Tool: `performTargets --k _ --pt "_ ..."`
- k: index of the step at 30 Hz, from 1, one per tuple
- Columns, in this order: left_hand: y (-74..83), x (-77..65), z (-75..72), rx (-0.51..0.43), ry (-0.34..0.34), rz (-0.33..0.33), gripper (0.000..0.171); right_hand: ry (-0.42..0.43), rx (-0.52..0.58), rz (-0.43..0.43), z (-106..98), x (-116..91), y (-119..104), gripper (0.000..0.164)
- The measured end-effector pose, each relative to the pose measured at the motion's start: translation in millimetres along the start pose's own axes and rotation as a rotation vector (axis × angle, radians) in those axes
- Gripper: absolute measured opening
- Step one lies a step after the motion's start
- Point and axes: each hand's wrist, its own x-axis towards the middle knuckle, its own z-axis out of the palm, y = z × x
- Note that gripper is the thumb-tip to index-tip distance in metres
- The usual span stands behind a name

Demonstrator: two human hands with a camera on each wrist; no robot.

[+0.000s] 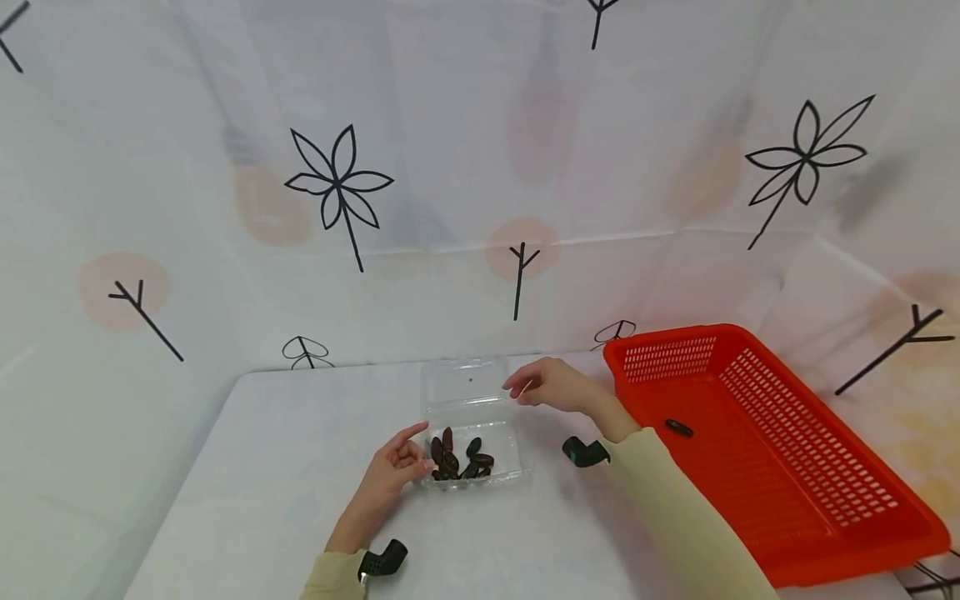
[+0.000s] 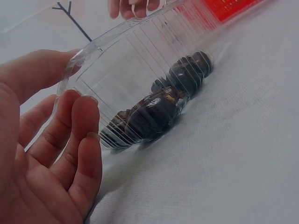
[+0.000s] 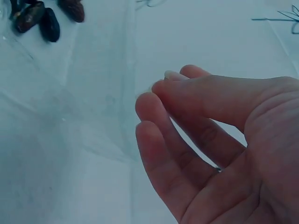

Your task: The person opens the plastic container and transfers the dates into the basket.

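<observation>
Toward the worktop's [image 1: 285,467] far edge, the left hand [image 1: 392,467] grips the clear container [image 1: 508,443] of dark fruits [image 1: 483,460]; the right hand [image 1: 553,386], fingers loosely bent, hovers beside its lid [image 1: 459,382]. Head view alone shows the red basket's [image 1: 750,492] dark piece [image 1: 679,427].

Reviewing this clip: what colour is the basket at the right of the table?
The basket is bright red; the head view shows it best.

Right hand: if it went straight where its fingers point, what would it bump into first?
Probably the open clear lid, right by the fingers of the right hand in the head view. It might pass above it, though, because the hand's height is hard to tell.
</observation>
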Motion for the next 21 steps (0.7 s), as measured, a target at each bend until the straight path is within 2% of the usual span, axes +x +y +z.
performTargets --k 5,12,21 --pt "0.1 1.1 -1.2 -0.003 -0.005 0.001 0.069 -0.064 -0.038 -0.059 20.7 15.4 -0.4 0.025" --pt "-0.6 1.2 -1.2 0.000 -0.009 -0.006 0.069 -0.136 -0.033 -0.103 42.3 25.1 -4.1 0.026" --pt "-1.7 2.0 -0.8 -0.009 0.008 -0.002 0.068 -0.187 -0.103 -0.083 63.4 30.4 -6.1 0.023"
